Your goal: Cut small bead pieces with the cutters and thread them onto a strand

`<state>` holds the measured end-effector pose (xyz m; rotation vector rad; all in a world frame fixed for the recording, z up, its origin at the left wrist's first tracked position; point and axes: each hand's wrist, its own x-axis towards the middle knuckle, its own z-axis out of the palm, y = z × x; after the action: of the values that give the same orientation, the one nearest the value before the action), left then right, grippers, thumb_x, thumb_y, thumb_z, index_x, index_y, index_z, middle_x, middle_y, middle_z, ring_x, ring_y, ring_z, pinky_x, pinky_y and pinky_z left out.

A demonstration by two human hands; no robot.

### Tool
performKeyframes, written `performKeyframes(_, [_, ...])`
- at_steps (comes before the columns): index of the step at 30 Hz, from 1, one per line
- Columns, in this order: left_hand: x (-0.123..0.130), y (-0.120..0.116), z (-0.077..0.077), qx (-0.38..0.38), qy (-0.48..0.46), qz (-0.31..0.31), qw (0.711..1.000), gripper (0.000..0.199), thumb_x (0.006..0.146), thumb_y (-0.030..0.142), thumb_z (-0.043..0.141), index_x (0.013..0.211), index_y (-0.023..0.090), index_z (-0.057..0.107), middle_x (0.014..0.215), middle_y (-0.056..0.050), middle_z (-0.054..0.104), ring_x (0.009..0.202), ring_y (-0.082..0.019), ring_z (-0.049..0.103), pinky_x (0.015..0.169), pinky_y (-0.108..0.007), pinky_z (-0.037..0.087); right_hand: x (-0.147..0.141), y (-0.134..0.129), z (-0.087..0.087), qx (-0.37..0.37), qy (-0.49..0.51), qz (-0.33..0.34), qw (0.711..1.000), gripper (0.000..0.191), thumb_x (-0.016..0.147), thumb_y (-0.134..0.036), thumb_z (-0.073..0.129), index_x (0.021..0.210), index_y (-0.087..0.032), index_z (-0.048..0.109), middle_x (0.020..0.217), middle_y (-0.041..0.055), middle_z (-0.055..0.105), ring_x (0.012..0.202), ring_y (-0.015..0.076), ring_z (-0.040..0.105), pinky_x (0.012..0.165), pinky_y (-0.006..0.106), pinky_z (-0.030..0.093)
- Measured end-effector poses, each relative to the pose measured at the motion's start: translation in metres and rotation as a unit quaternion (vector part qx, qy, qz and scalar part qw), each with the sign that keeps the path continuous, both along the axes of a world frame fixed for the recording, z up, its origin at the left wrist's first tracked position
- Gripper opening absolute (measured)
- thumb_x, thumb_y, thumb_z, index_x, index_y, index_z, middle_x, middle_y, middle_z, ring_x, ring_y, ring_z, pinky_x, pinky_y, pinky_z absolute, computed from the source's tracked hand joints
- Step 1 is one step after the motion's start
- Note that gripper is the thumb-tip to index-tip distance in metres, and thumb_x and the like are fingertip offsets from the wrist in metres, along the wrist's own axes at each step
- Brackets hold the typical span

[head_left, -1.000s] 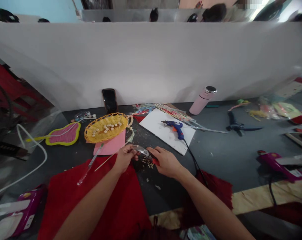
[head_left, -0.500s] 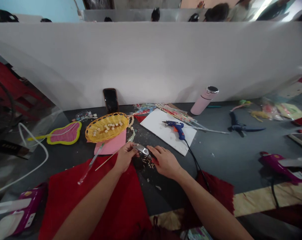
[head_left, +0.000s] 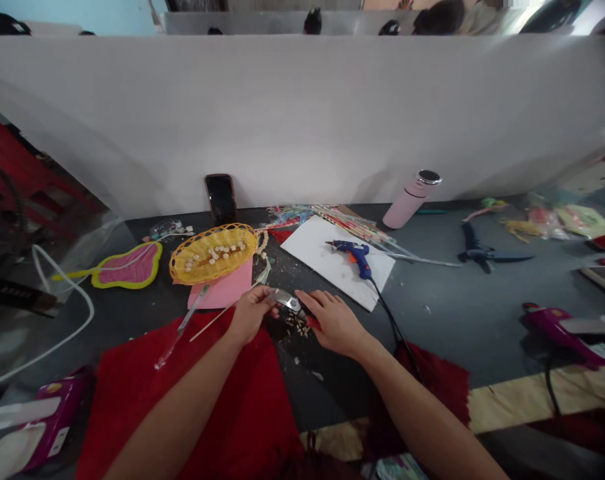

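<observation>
My right hand (head_left: 335,320) is closed around the red handles of a metal cutting tool (head_left: 291,303), whose blades point left. My left hand (head_left: 251,312) is pinched at the blade tips, on a thin light stick (head_left: 215,321) that slants down to the left. Small beige pieces (head_left: 298,327) lie scattered on the dark table under the tool. Left of the hands is a yellow woven basket (head_left: 202,265) with small pale pieces in it, resting partly on pink paper (head_left: 235,287). A red cloth (head_left: 222,407) lies under my left forearm.
A blue glue gun (head_left: 357,259) lies on a white board (head_left: 309,247); its cord runs toward me. Behind are patterned strips, a leaning phone (head_left: 221,199) and a pink bottle (head_left: 409,200). Dark pliers (head_left: 487,255) and a purple device (head_left: 572,333) are to the right. A white partition (head_left: 302,120) stands behind.
The hands and tool hold nearly the same pose. The tool's red handles look slightly closer together. The rest of the scene shifts only slightly with the camera.
</observation>
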<state>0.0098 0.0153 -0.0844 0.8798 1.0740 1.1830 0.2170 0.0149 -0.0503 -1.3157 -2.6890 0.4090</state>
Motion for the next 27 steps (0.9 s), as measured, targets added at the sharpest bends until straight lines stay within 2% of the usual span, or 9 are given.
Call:
performKeyframes(11, [-0.001,-0.003,-0.001,0.015,0.019,0.006,1.000,0.015,0.072,0.027,0.066,0.075,0.015,0.059,0.065,0.002,0.060,0.052,-0.008,0.052,0.051,-0.020,0.044,-0.006,-0.005,-0.001,-0.024,-0.001,-0.025,0.999,0.056,0.080,-0.019,0.048,0.134,-0.023,0.035,0.111,0.0081,0.054,0.097,0.0202,0.052,0.085,0.028,0.038])
performKeyframes(16, [0.001,-0.002,0.000,0.015,0.013,0.023,1.000,0.016,0.071,0.028,0.067,0.075,0.015,0.060,0.065,0.002,0.061,0.052,-0.008,0.052,0.051,-0.020,0.044,-0.006,-0.004,-0.003,-0.008,0.004,-0.026,1.000,0.055,0.082,-0.021,0.047,0.135,-0.023,0.034,0.113,0.0085,0.052,0.100,0.0211,0.050,0.087,0.031,0.038])
performKeyframes(19, [0.001,-0.002,0.001,0.008,0.019,0.029,0.999,0.018,0.069,0.029,0.069,0.074,0.014,0.060,0.063,0.002,0.061,0.050,-0.009,0.051,0.050,-0.021,0.044,-0.004,-0.002,-0.003,-0.007,0.002,-0.019,1.000,0.058,0.082,-0.020,0.046,0.138,-0.023,0.031,0.117,0.0091,0.051,0.104,0.0220,0.049,0.090,0.032,0.037])
performKeyframes(27, [-0.001,-0.002,0.000,0.010,0.066,-0.012,0.998,0.014,0.074,0.029,0.062,0.073,0.015,0.059,0.062,0.001,0.062,0.046,-0.008,0.051,0.048,-0.020,0.039,0.008,0.005,0.001,-0.021,0.032,0.027,0.999,0.058,0.080,-0.019,0.046,0.137,-0.021,0.034,0.116,0.0101,0.052,0.105,0.0220,0.048,0.090,0.034,0.037])
